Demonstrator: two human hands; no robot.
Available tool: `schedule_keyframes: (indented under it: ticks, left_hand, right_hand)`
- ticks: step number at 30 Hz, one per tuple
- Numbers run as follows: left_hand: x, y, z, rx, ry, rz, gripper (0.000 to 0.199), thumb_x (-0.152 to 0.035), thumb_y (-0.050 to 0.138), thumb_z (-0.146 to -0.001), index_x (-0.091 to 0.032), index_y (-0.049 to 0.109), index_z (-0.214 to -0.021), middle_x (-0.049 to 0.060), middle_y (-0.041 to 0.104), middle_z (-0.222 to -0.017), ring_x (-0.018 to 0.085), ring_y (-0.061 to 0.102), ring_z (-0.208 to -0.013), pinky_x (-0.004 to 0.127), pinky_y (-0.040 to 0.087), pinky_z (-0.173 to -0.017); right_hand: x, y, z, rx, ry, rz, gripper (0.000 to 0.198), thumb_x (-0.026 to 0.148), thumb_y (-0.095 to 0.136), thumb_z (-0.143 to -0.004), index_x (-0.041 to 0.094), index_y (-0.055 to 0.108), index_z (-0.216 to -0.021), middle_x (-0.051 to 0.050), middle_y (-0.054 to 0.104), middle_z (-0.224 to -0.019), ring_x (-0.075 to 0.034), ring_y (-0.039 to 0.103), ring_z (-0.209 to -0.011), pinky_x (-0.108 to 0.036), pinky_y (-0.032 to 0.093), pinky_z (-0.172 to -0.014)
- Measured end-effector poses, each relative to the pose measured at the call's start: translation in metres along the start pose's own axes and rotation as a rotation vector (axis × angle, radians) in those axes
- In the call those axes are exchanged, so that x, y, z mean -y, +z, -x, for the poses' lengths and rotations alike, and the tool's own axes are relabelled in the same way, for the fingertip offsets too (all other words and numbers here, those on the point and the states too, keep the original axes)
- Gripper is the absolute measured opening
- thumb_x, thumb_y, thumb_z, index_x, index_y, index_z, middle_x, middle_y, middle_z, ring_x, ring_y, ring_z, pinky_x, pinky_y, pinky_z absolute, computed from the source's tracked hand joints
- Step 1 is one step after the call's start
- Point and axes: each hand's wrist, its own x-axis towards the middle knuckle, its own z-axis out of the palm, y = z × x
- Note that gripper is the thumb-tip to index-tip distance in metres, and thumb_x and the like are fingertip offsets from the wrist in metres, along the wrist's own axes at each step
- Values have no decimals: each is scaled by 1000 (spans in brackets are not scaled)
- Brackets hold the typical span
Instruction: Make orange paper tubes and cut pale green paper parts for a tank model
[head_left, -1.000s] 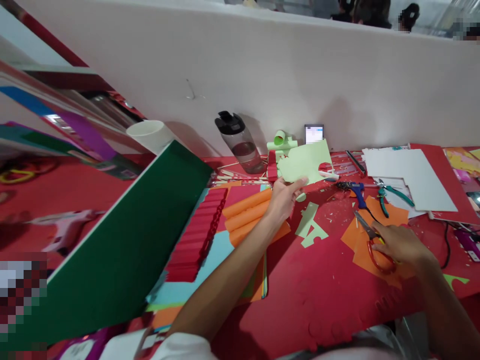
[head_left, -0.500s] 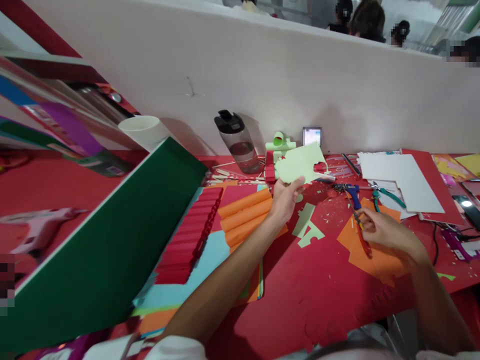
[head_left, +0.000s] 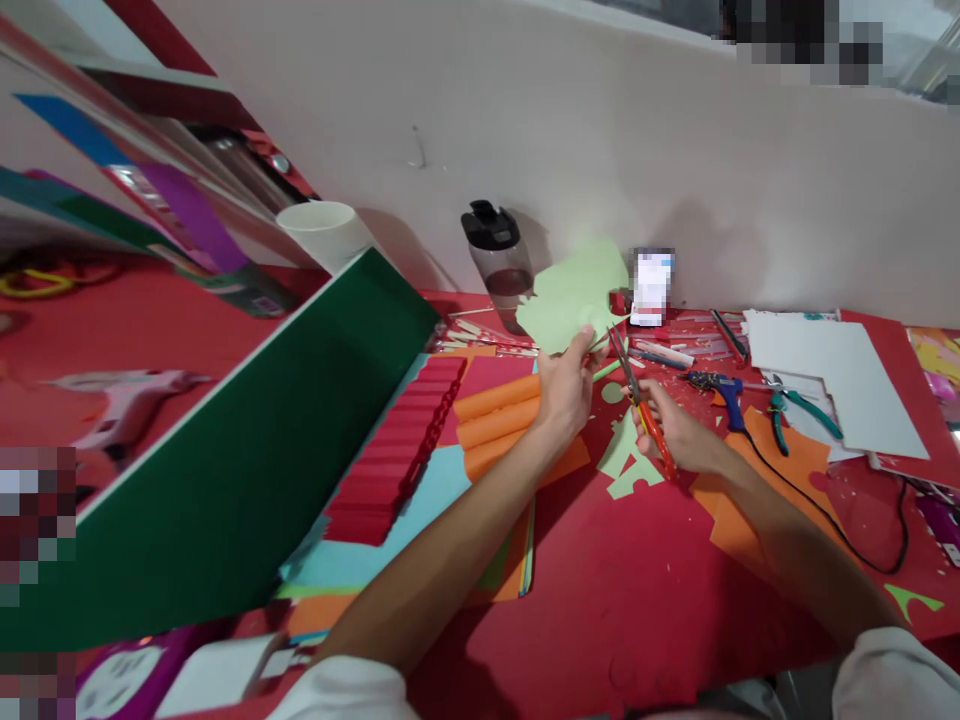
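Note:
My left hand (head_left: 566, 390) pinches the lower edge of a light green paper sheet (head_left: 574, 290), raised above the table near the wall. Red-handled scissors (head_left: 651, 425) are in my right hand (head_left: 671, 425), their blades pointing up and left beside the sheet's lower right edge. I cannot tell whether the blades touch the paper. Below the hands, cut green paper scraps (head_left: 628, 462) lie on the red table. Folded orange paper (head_left: 495, 420) is just left of my left wrist.
Pleated red paper (head_left: 401, 450) lies by a green board (head_left: 247, 470) on the left. A water bottle (head_left: 499, 265) and a lit phone (head_left: 652, 288) stand along the wall. A blue glue gun (head_left: 726, 395), pliers (head_left: 799, 408) and white board (head_left: 840, 380) are at right.
My right hand has lifted the scissors off the orange paper and brought them left to the green sheet. The sheet is turned differently in my left hand. The view has shifted slightly.

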Motion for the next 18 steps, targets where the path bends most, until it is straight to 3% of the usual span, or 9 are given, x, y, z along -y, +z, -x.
schedule_keyframes:
  ticks: [5,10,15,18]
  left_hand:
    - [-7,-3,-9,-34,50,-62,36,-40,89,-69,-20,63,-82,-1,70,-81,16,71,-85,30,58,-80]
    - [-4,0,-3,15,100,-165,39,-36,89,-68,-20,67,-95,2,75,-93,18,70,-87,32,58,-81]
    - [5,0,10,99,155,-263,45,-36,89,-72,-21,68,-108,3,75,-90,23,72,-98,35,58,-89]
    - [8,-3,15,105,139,-325,40,-42,87,-76,-21,69,-105,3,74,-87,25,72,-99,35,57,-88]
  right_hand:
    - [6,-2,4,36,21,101,60,65,63,-97,25,44,-138,0,54,-97,-15,50,-74,-33,46,-71]
    - [6,-1,3,-42,29,141,51,67,54,-103,26,48,-134,0,55,-95,-16,51,-75,-32,45,-72]
    - [-4,3,-5,-119,11,46,51,70,49,-104,29,51,-134,-1,58,-96,-16,52,-74,-30,44,-67]
    - [-8,4,-6,-149,1,19,52,71,51,-102,29,52,-133,-3,62,-101,-16,54,-75,-30,44,-65]
